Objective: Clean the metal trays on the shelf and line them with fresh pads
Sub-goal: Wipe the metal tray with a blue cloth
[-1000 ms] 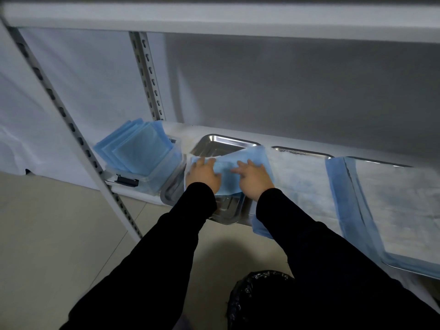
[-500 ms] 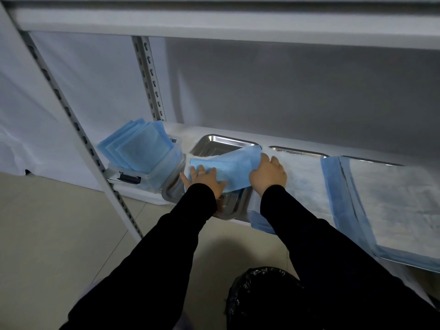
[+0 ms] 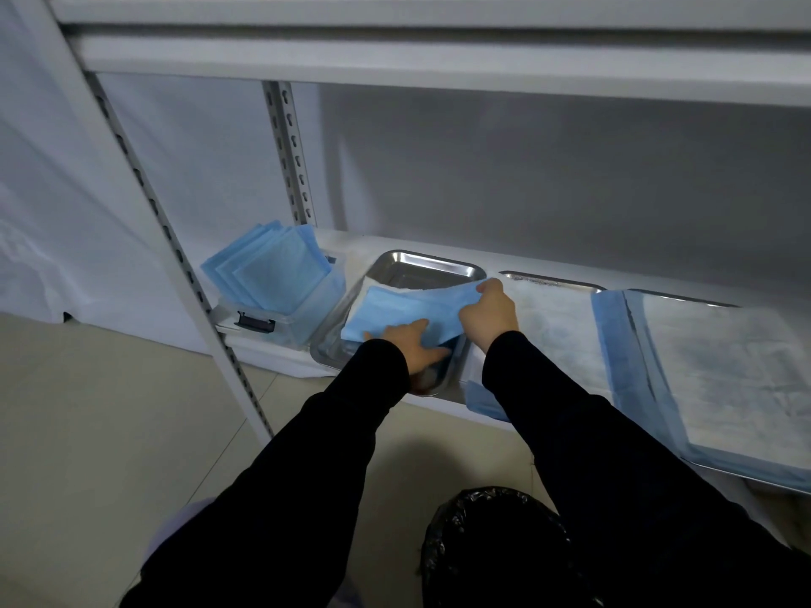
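A bare metal tray (image 3: 428, 267) sits on the low shelf, left of two other trays. Over its middle lies a partly folded blue pad (image 3: 408, 307) with a white underside showing at its left edge. My left hand (image 3: 412, 346) presses flat on the pad's near part, fingers spread. My right hand (image 3: 489, 311) pinches the pad's right far corner at the tray's right rim. The middle tray (image 3: 550, 280) and the right tray (image 3: 746, 473) are each covered by a spread pad.
A clear plastic box (image 3: 281, 313) holding a stack of folded blue pads (image 3: 272, 265) stands left of the bare tray. A slotted shelf upright (image 3: 188, 274) rises in front left. A bin with a black bag (image 3: 491, 546) stands below my arms on the floor.
My right hand has moved from the pad's middle to its right far corner, drawing the pad out wider across the tray. My left hand has slid toward the near right part of the pad.
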The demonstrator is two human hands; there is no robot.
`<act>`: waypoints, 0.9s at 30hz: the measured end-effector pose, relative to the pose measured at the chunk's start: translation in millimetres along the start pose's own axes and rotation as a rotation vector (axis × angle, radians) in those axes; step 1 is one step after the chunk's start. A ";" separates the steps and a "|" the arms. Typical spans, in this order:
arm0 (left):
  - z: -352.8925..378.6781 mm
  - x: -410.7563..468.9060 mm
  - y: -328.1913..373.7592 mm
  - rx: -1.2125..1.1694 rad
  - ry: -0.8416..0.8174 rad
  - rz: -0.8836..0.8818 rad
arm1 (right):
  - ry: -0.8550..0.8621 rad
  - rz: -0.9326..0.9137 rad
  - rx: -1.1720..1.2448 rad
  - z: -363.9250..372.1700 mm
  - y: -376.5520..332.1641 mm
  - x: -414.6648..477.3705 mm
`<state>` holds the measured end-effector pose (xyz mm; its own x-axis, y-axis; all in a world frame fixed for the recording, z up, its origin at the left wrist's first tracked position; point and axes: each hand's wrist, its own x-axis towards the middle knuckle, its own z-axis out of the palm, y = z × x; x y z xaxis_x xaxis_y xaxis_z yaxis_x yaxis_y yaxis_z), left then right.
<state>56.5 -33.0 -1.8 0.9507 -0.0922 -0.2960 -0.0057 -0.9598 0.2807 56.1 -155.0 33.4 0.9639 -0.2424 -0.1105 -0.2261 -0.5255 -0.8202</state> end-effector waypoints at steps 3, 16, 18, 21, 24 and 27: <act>-0.3 -0.9 3.0 -0.043 0.029 0.051 | -0.016 -0.022 0.069 3.1 -8.4 -2.5; -32.3 -17.3 -4.6 -1.064 0.339 -0.093 | -0.014 -0.069 0.163 10.2 2.4 0.7; -37.2 -18.5 -9.5 -1.205 0.355 -0.163 | -0.034 -0.035 0.108 10.4 4.3 1.4; -41.4 -21.7 -13.4 -1.310 0.389 -0.209 | -0.101 -0.031 0.173 12.5 3.2 0.1; -43.3 -24.2 -13.7 -1.362 0.434 -0.196 | -0.197 -0.031 0.186 16.6 2.6 1.4; -41.2 -19.8 -19.5 -1.355 0.515 -0.169 | -0.215 -0.060 0.095 21.1 6.8 6.2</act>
<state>50.6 -1.6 36.2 0.9154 0.3771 -0.1410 0.1287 0.0578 0.9900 63.5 -142.9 15.2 0.9853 -0.0286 -0.1685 -0.1631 -0.4521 -0.8769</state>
